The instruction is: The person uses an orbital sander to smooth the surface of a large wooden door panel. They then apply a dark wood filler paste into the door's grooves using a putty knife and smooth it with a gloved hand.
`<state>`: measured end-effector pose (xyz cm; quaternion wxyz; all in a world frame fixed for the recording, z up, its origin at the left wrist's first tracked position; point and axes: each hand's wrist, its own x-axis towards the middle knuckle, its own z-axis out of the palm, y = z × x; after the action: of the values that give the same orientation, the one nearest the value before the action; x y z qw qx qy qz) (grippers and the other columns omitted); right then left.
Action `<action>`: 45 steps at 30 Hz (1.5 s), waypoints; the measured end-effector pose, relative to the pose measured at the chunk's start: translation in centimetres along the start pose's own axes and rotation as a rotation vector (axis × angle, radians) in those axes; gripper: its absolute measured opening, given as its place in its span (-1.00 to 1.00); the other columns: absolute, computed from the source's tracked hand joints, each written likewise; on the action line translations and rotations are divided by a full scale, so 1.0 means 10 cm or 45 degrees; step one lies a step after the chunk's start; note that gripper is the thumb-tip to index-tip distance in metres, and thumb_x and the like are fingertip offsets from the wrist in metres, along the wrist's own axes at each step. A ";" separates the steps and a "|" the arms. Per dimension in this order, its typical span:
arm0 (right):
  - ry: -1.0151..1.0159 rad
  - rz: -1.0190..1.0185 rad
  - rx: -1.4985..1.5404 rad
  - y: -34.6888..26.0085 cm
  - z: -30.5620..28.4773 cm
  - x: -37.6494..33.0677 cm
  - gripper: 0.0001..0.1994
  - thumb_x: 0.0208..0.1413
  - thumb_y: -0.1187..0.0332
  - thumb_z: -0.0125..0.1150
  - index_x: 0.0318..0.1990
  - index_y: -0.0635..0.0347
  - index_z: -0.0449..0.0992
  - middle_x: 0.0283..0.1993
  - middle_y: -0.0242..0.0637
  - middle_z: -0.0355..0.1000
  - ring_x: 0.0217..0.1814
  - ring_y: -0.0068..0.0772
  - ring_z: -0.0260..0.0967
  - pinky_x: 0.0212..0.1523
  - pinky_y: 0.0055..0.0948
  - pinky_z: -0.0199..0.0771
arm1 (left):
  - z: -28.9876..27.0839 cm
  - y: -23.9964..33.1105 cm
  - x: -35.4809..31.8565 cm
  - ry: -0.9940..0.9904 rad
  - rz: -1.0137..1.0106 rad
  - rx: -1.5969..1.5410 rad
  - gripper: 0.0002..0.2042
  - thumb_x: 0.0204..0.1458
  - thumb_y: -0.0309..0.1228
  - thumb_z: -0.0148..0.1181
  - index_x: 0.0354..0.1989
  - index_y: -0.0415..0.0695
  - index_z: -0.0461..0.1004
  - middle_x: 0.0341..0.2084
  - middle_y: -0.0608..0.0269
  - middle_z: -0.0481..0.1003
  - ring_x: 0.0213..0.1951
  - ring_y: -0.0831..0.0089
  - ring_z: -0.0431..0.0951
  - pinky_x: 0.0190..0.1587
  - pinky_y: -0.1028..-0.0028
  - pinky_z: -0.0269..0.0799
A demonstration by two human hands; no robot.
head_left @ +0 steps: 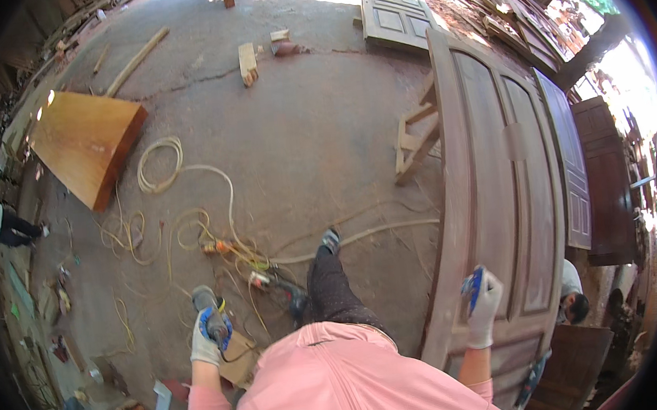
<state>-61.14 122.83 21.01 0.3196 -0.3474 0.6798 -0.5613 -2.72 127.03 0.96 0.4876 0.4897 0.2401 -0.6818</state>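
Both my hands wear white work gloves with blue palms. My left hand [205, 340] is wrapped round a corded power tool [217, 327] with a dark grey body, held low at my left side. The tool's rounded grey end sticks out past my fingers. On the other side, my right hand [485, 306] is closed above the large brown panelled wooden door [487, 186]. Blue shows at its curled fingers; whether that is only the glove or something held, I cannot make out.
Hoses and cords [232, 238] tangle across the floor by my feet, with another tool [277, 285] among them. A thick wooden slab [88, 142] stands at the left. A wooden trestle [415, 142] is by the door. Other people [571, 291] are at the right and far left.
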 end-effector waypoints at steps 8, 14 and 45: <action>-1.124 -0.838 0.199 -3.03 1.81 1.81 -0.57 0.23 0.13 0.27 -0.63 0.13 0.40 -0.61 -0.23 0.39 -0.53 -0.38 0.38 -0.34 -0.32 0.45 | 1.64 0.60 0.60 0.045 -0.006 0.054 -0.62 0.00 -0.26 0.44 -0.10 -0.15 0.44 -0.35 0.10 0.56 -0.40 0.24 0.62 -0.31 0.31 0.70; -1.414 -0.911 0.429 -3.61 2.26 2.50 -0.59 0.24 0.15 0.26 -0.61 0.13 0.41 -0.61 -0.24 0.39 -0.55 -0.37 0.38 -0.37 -0.34 0.45 | 2.79 1.08 0.83 -0.059 -0.057 0.114 -0.61 0.07 -0.29 0.37 -0.05 -0.23 0.40 -0.35 0.09 0.54 -0.41 0.23 0.60 -0.33 0.28 0.68; -0.566 -0.070 0.554 -2.95 5.10 5.01 -0.69 0.15 0.41 0.17 -0.65 0.18 0.38 -0.65 -0.21 0.37 -0.62 -0.28 0.37 -0.45 -0.24 0.47 | 5.87 3.89 4.22 0.067 -0.319 0.793 -0.67 0.01 -0.32 0.43 -0.15 -0.16 0.45 -0.47 0.11 0.54 -0.50 0.21 0.60 -0.41 0.25 0.67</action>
<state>-43.46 49.83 39.41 0.5120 -0.4033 0.4474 -0.6125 4.96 45.67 -7.49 0.2204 0.5993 0.0910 -0.7642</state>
